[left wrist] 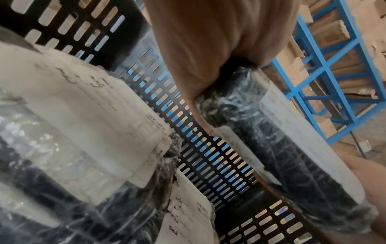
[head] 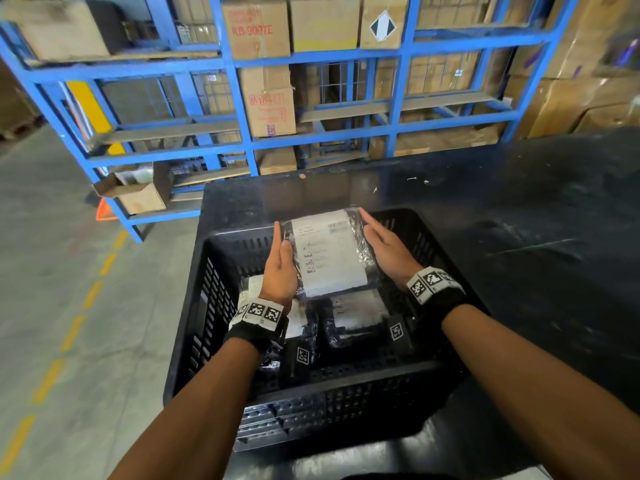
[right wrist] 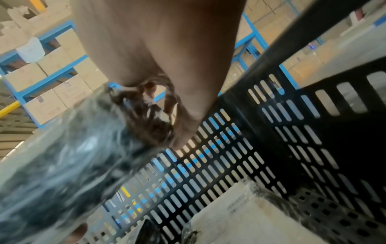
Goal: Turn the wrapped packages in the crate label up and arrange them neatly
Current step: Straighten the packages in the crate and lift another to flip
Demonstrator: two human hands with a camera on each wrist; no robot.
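Package (head: 329,252), label up, pressed between your flat left hand (head: 280,268) and right hand (head: 388,247), ready to lower squarely into the crate (head: 214,271).

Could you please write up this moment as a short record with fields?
Setting: black table, blue shelving with cardboard boxes behind
Container: black slotted crate
Held item: wrapped package, label up, above the crate
Left hand: flat against the package's left edge
Right hand: flat against its right edge
Below: more wrapped packages, white labels showing
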